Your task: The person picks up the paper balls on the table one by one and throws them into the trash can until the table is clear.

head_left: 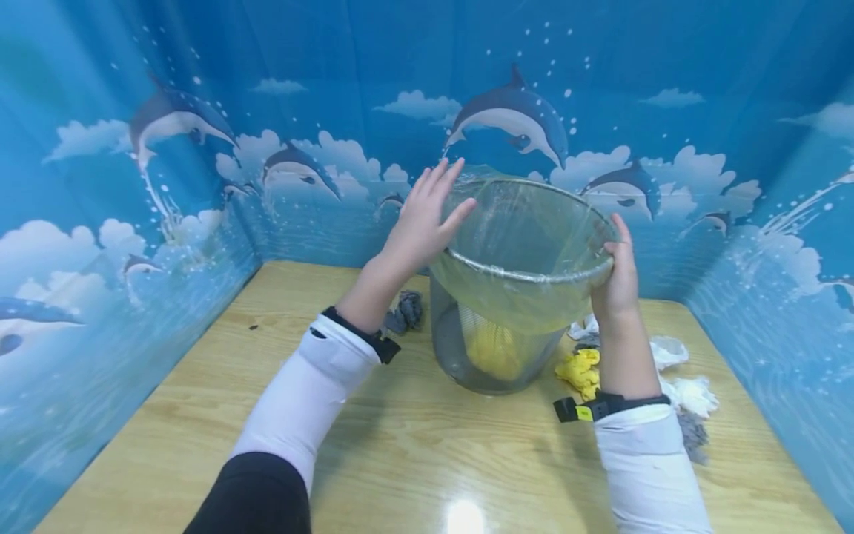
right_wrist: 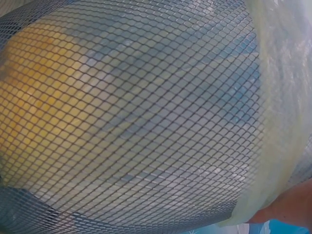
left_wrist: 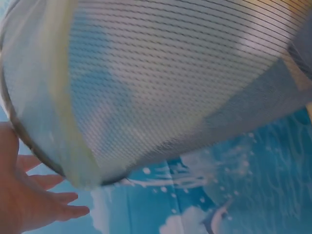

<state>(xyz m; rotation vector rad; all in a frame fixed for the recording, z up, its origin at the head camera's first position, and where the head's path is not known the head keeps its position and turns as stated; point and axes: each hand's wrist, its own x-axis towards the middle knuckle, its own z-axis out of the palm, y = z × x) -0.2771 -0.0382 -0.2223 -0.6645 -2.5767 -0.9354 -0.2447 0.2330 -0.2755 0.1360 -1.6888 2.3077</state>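
wood-grain table [head_left: 414, 452] | mesh bin [head_left: 492, 352] | grey wads [head_left: 408, 311] | yellow wad [head_left: 580, 373] | white wads [head_left: 694, 396]

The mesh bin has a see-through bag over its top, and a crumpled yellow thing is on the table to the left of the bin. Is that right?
Not quite: the crumpled yellow thing is on the table to the right of the mesh bin, as the head view shows. The see-through bag is over its top.
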